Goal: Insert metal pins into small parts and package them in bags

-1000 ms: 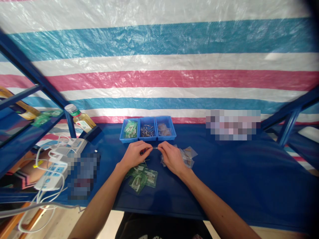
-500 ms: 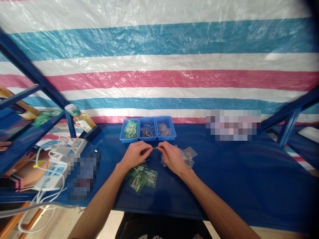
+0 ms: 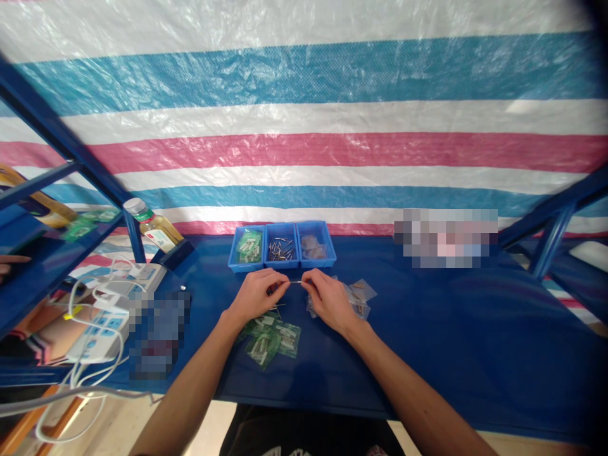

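Note:
Between the fingertips of my left hand (image 3: 260,295) and my right hand (image 3: 329,299) stretches a thin metal pin (image 3: 295,282), pinched at each end. Its exact kind is too small to tell. Under and in front of my left hand lie green plastic packets (image 3: 266,342) with small metal pieces inside, and a few loose pins (image 3: 278,308). Clear plastic bags (image 3: 361,292) with small parts lie beside and partly beneath my right hand. Just beyond both hands stand three joined blue bins: one with green packets (image 3: 249,247), one with loose metal pins (image 3: 280,250), one with clear bags (image 3: 313,248).
On the left are a bottle of yellowish liquid (image 3: 159,229), white power strips (image 3: 102,326) with tangled cables, and a blurred dark item (image 3: 161,335). Another blurred item (image 3: 446,239) sits at the back right. Another person's hand (image 3: 12,261) shows at the far left, past the blue frame (image 3: 95,171).
My two hands and the pin between them stay almost still. At the far left, the other person's hand and arm have shifted.

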The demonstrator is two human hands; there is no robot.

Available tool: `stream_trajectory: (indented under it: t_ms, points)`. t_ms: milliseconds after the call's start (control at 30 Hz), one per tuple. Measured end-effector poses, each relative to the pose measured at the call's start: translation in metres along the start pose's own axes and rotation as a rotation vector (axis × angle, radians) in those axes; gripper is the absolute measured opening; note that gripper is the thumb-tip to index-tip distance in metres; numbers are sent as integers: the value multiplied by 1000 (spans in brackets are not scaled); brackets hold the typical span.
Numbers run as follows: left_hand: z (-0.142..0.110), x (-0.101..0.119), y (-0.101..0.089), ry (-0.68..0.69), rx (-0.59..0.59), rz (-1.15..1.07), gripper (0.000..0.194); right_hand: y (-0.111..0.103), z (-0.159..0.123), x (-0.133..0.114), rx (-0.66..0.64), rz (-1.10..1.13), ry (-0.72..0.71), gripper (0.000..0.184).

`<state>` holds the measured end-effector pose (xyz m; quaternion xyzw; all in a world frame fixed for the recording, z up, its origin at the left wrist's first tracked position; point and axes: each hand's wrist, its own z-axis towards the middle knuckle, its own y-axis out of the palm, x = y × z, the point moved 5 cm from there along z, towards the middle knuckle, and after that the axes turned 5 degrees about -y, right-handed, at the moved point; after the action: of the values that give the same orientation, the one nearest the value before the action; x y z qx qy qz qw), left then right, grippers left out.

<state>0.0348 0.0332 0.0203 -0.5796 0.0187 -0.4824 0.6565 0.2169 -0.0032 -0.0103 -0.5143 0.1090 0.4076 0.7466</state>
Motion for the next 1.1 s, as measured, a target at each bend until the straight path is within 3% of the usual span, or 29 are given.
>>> stream_trajectory:
  t_ms: [733,1100]
  points:
    - [0,2,1,4,38,5,22,10,2,-9,-24,-49,-94,29]
    - [0,1,2,-20,21,16,21,8,1,-11,-5,6,-107,23]
